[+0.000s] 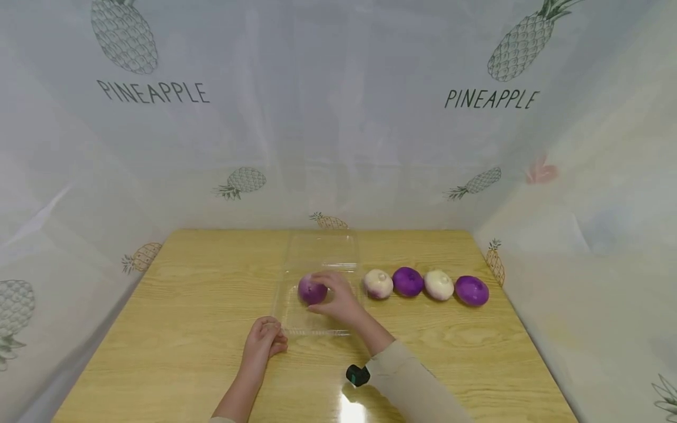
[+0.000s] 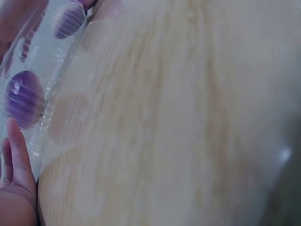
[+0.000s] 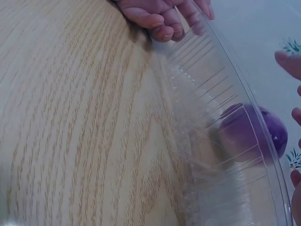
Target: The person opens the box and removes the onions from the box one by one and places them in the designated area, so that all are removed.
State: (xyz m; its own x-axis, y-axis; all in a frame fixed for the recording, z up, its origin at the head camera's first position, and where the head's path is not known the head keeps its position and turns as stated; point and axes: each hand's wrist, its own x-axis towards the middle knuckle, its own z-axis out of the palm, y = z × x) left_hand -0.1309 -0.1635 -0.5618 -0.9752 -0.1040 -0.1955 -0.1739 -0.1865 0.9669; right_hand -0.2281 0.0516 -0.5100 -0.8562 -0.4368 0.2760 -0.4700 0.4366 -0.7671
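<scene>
A clear plastic clamshell box point(image 1: 312, 324) lies opened on the table, its lid point(image 1: 321, 249) folded back toward the wall. One purple onion point(image 1: 307, 289) sits inside the box. My right hand point(image 1: 338, 302) reaches over that onion, thumb and fingers spread around it. In the right wrist view a small gap shows between the fingertips point(image 3: 295, 114) and the onion point(image 3: 251, 132). My left hand point(image 1: 263, 339) is at the box's near left corner, its relaxed fingers point(image 2: 19, 150) against the clear side wall.
Right of the box stands a row of onions: a white one point(image 1: 378, 284), a purple one point(image 1: 408, 282), another white one point(image 1: 439, 285) and another purple one point(image 1: 472, 291). A pineapple-print curtain point(image 1: 338, 129) surrounds the wooden table point(image 1: 201, 282). A black wrist device point(image 1: 358, 375) sits by the right sleeve.
</scene>
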